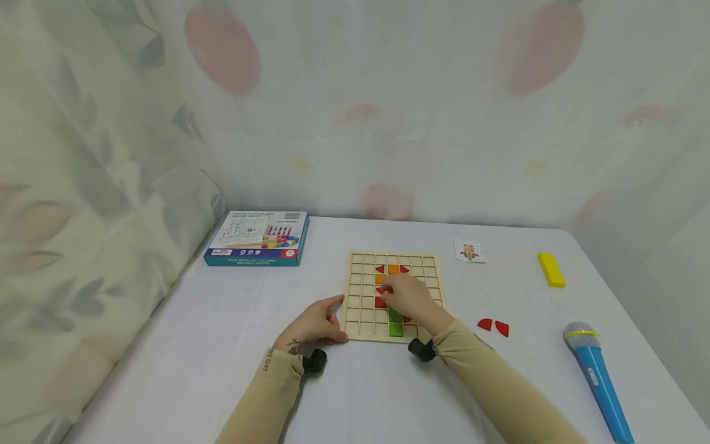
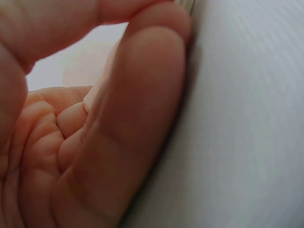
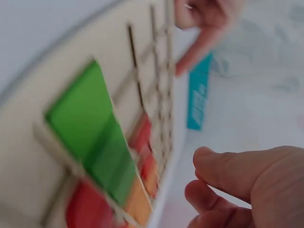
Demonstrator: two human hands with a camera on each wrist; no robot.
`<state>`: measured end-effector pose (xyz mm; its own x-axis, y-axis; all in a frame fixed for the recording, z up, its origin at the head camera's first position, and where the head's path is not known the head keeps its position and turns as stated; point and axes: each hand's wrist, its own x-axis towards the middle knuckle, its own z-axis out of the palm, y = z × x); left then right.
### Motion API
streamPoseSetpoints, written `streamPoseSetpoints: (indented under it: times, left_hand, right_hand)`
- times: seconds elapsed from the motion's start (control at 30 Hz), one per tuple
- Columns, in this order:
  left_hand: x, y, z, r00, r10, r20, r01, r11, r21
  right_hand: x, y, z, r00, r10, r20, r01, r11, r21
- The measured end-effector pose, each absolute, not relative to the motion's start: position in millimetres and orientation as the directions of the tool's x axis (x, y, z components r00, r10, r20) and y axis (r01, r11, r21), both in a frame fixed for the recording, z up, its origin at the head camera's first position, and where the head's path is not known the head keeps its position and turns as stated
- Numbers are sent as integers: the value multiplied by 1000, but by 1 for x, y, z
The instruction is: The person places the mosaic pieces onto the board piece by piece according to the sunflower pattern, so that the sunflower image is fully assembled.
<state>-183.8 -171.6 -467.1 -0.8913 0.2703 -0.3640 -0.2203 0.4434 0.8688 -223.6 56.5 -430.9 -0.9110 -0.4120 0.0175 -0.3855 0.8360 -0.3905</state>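
Note:
A pale wooden grid board (image 1: 363,330) lies flat on the table. My left hand (image 1: 313,322) rests at its left edge, forefinger on the side and thumb by the near corner. Over the middle of the board is my right hand (image 1: 409,297), covering several cells. A red piece (image 1: 379,290) shows right at its fingertips; in the right wrist view no piece appears between the fingertips (image 3: 203,156). Orange tiles (image 1: 393,269), a red tile (image 1: 380,302) and green tiles (image 1: 396,330) sit in the grid.
Two loose red pieces (image 1: 485,324) lie right of the board. A small picture card (image 1: 469,251) is beyond them. Farther right are a yellow block (image 1: 551,269) and a blue toy microphone (image 1: 601,382). At the back left lies a flat teal-sided box (image 1: 255,239).

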Motion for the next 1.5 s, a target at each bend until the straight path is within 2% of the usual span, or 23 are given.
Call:
streamPoseSetpoints:
  times: [0.13, 0.27, 0.4, 0.57, 0.77, 1.13, 1.37, 1.5]
  left_hand:
    - [-183, -170, -468, -890, 273, -365, -218, 448, 867]
    - [-184, -171, -471, -889, 270, -371, -218, 462, 860]
    - [-186, -173, -473, -888, 275, -368, -203, 483, 852]
    - [-187, -176, -473, -893, 266, -364, -195, 501, 844]
    - [-187, -177, -472, -889, 261, -377, -217, 487, 846]
    - [-188, -175, -473, -888, 269, -374, -209, 489, 847]
    - [-188, -175, -472, -889, 260, -377, -218, 484, 848]
    - [-188, -174, -472, -888, 262, -377, -220, 479, 850]
  right_hand:
    - [-221, 91, -418, -937, -349, 30, -330, 852, -407]
    - [-221, 137, -412, -956, -295, -11, -265, 874, -406]
    - [-216, 179, -411, -962, -241, -129, -180, 914, -363]
    - [-209, 211, -417, -927, -210, -309, -117, 949, -294]
    - [-202, 225, -430, -914, -218, -343, -122, 952, -281]
    - [-205, 214, -425, -934, -255, -249, -166, 929, -330]
    - [-232, 152, -405, -913, -400, -79, -321, 826, -464]
    - [-241, 104, -404, -875, -482, -52, -379, 746, -547]
